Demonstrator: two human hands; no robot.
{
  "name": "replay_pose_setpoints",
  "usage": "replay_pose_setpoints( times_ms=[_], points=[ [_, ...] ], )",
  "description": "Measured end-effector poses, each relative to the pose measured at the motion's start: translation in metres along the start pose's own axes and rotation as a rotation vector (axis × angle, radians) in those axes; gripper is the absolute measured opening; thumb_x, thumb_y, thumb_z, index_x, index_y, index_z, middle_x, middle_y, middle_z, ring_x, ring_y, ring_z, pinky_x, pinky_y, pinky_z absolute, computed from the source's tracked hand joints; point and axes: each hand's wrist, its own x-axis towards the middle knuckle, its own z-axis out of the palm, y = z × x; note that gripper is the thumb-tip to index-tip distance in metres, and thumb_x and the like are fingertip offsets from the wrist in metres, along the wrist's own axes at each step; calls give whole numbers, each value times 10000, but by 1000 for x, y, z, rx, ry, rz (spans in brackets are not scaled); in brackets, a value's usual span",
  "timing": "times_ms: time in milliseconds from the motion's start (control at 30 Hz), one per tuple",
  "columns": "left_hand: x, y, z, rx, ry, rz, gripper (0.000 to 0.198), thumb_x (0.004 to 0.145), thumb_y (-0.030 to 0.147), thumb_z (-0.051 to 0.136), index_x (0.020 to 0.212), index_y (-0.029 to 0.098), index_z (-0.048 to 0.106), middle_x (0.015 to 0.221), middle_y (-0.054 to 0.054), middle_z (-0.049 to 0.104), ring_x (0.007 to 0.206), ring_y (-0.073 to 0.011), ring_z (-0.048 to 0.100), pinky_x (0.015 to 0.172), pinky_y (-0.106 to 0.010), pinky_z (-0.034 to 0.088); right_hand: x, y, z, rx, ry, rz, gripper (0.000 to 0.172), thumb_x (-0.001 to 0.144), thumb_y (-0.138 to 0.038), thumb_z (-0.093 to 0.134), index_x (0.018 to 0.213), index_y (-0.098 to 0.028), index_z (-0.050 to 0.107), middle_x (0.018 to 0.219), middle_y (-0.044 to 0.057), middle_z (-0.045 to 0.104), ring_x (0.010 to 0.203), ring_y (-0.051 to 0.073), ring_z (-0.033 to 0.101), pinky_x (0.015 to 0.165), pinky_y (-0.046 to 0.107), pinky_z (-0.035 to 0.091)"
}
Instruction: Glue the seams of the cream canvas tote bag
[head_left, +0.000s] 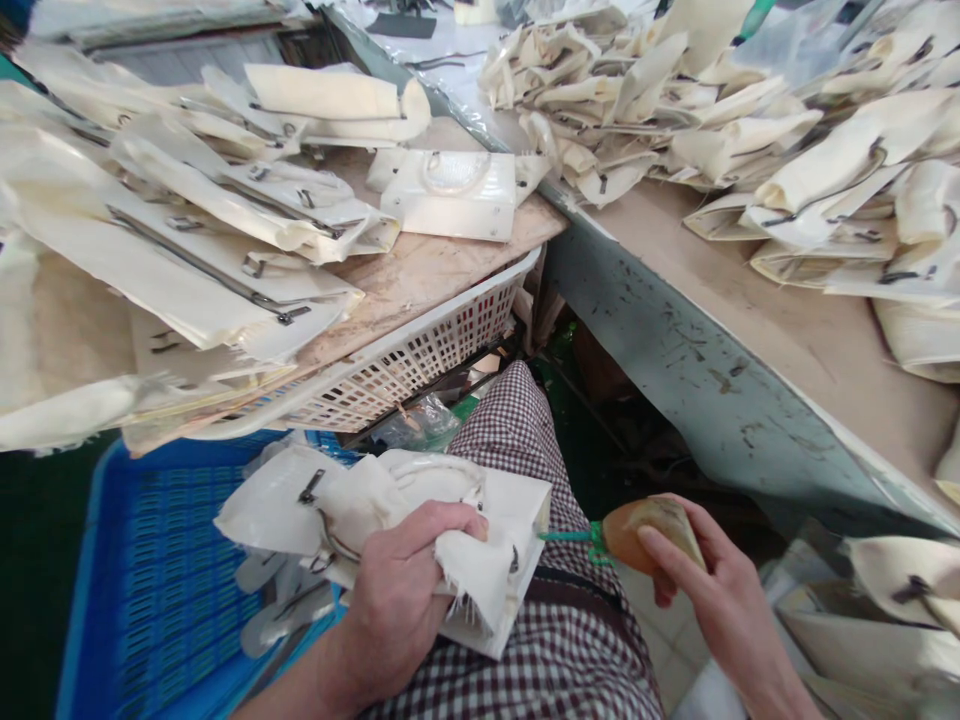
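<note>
- The white bag lies on the checked cloth over the lap, gripped by the left hand and to the left of the right hand.
- The left forearm comes in from the bottom edge, with the back of the hand upward; the right forearm rises from the lower right, its hand turned in toward the bag.
- The left hand is closed on the bag, thumb on top, beside a frayed flap.
- The right hand pinches an amber bottle between thumb and fingers; its thin blue-green tube reaches the bag's right edge.
- Left of the lap is a blue basket.
- Beyond the hands, a white basket sits under the left table.
- 2 tables bear more cream bags, piled on the left and right.
</note>
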Motion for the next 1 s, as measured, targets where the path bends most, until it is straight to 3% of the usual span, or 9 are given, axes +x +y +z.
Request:
replay_pose_setpoints(
  times_ms=[167, 300, 500, 600, 867, 1000],
  points=[
    [1, -3, 2, 22, 10, 24, 185, 991, 115, 495, 1001, 184, 666, 1007, -71, 729, 893, -152, 718, 829, -229, 574, -3, -8, 3, -8, 48, -18, 596, 776, -587, 806, 1173, -177, 633, 698, 4, 678, 445, 177, 539, 450, 288, 486],
    [7, 1, 0, 37, 2, 37, 176, 981, 113, 514, 984, 176, 679, 989, -74, 743, 879, -152, 726, 828, -227, 582, 0, -14, 6, -47, 71, -27, 678, 657, -626, 840, 1122, -171, 649, 803, 41, 693, 486, 201, 572, 437, 313, 527],
    [15, 8, -1, 32, 18, 23, 164, 986, 141, 525, 940, 162, 681, 899, -65, 749, 803, -137, 733, 760, -191, 589, 2, -1, 3, -98, 112, -94, 642, 672, -595, 855, 1140, -204, 657, 944, 77, 701, 587, 240, 636, 463, 323, 576],
    [14, 7, -1, 32, 21, 37, 170, 981, 125, 520, 943, 157, 683, 916, -68, 748, 816, -134, 731, 782, -190, 584, -1, 1, 2, -78, 152, -102, 652, 679, -605, 854, 1160, -217, 647, 914, 59, 704, 560, 229, 625, 453, 312, 569],
    [12, 5, 1, 42, 40, 52, 185, 965, 90, 507, 957, 155, 680, 928, -79, 752, 827, -149, 733, 769, -212, 593, 1, -2, -3, -34, 12, 10, 641, 779, -621, 810, 1187, -162, 627, 622, -7, 634, 445, 197, 542, 449, 301, 493],
    [14, 6, 0, 63, 18, 56, 180, 959, 92, 517, 954, 155, 685, 919, -81, 762, 819, -157, 741, 755, -218, 603, 0, 7, -5, 114, -71, 47, 570, 789, -581, 835, 1145, -175, 650, 651, -9, 627, 441, 168, 502, 418, 276, 441]
  ],
)
